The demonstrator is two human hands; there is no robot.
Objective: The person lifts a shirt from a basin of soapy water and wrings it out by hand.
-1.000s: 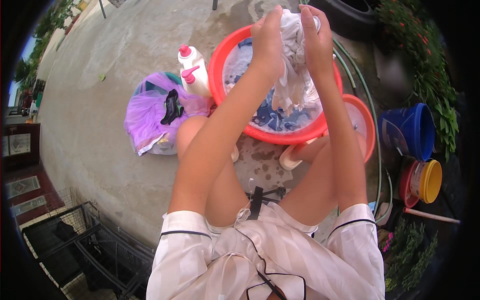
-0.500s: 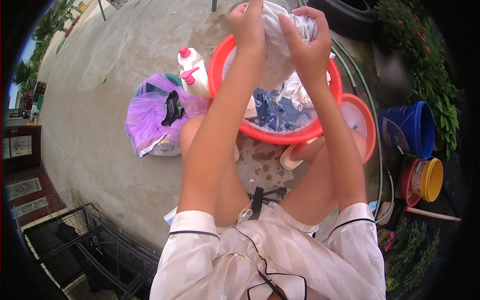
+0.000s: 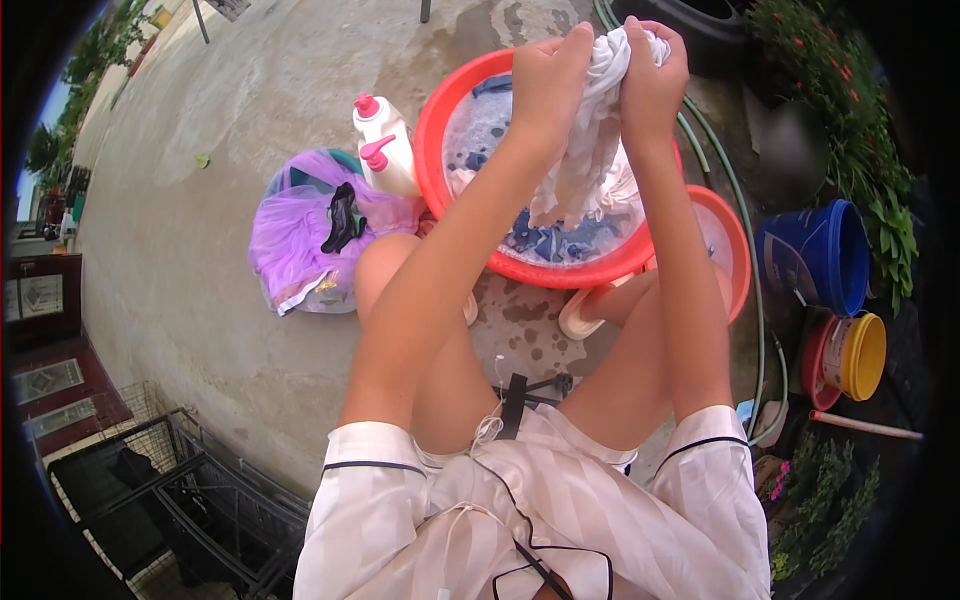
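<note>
A wet white cloth hangs from both fists over a red basin of sudsy water with blue clothes in it. My left hand is closed on the cloth at its left, and my right hand grips its bunched top at the right. Below the cloth, more pale fabric sits in the suds, partly hidden by it and my arms.
Left of the basin stand a white pump bottle and a teal tub piled with purple mesh fabric. At right are an orange basin, a blue bucket, a yellow bucket, hoses and a tire. A black cage is lower left.
Half a second ago both hands were farther left, the left one higher with the cloth spread wider. They have shifted right, and the cloth now hangs narrower and lower.
</note>
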